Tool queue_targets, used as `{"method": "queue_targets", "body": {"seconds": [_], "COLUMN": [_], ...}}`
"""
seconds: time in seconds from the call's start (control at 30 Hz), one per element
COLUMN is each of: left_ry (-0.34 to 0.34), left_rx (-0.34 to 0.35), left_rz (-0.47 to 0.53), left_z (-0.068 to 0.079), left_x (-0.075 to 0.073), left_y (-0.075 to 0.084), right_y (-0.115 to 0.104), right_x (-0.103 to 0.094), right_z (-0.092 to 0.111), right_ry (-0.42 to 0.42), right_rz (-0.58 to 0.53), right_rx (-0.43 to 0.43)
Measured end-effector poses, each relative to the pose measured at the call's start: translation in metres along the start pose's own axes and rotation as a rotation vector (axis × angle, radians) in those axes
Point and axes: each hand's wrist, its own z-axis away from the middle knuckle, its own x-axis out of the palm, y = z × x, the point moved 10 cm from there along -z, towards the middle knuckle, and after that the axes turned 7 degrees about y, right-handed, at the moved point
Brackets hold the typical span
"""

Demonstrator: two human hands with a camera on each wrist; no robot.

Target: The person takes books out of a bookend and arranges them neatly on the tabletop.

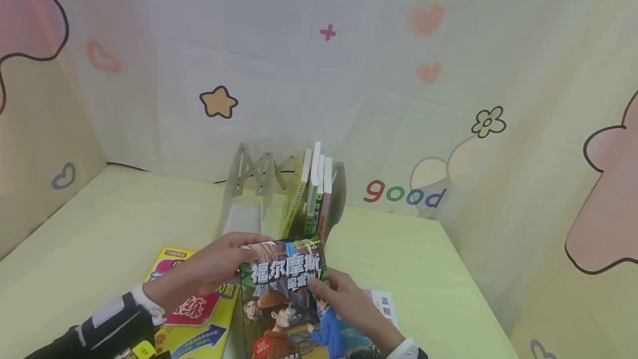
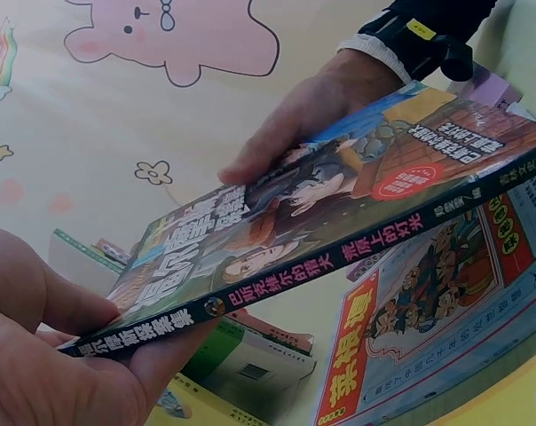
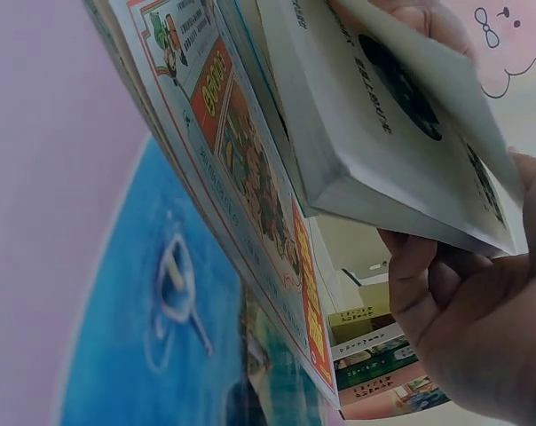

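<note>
A comic-style paperback book (image 1: 279, 314) with large white title characters is held up by both hands above the table. My left hand (image 1: 224, 262) grips its upper left corner, thumb on the cover. On the right edge, my right hand (image 1: 349, 298) holds the book with its thumb on the front. The left wrist view shows the dark spine (image 2: 339, 257) with pink and white lettering. In the right wrist view the cover looks slightly lifted from the white pages (image 3: 374, 133), near the right hand (image 3: 481, 328).
A yellow book (image 1: 194, 342) lies on the table to the left. Partly hidden beneath the held book is another book (image 1: 384, 306) at right. Behind stands an expandable bookend rack (image 1: 269, 176) with several upright books (image 1: 316, 193) at its right side. A printed curtain (image 1: 349, 87) surrounds the table.
</note>
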Motion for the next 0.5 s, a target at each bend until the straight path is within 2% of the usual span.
{"method": "queue_targets", "body": {"seconds": [0.33,0.5], "left_ry": [-0.004,-0.031], "left_rx": [-0.017,-0.010], "left_rz": [0.000,-0.004], "left_z": [-0.0021,-0.0022], "left_x": [0.0027,0.0053], "left_y": [-0.0031,-0.0029], "right_y": [-0.0019,-0.0017], "right_x": [0.0064,0.0074], "right_z": [0.0031,0.0036], "right_ry": [-0.070,-0.093], "right_rz": [-0.112,-0.155], "right_rx": [-0.018,-0.019]}}
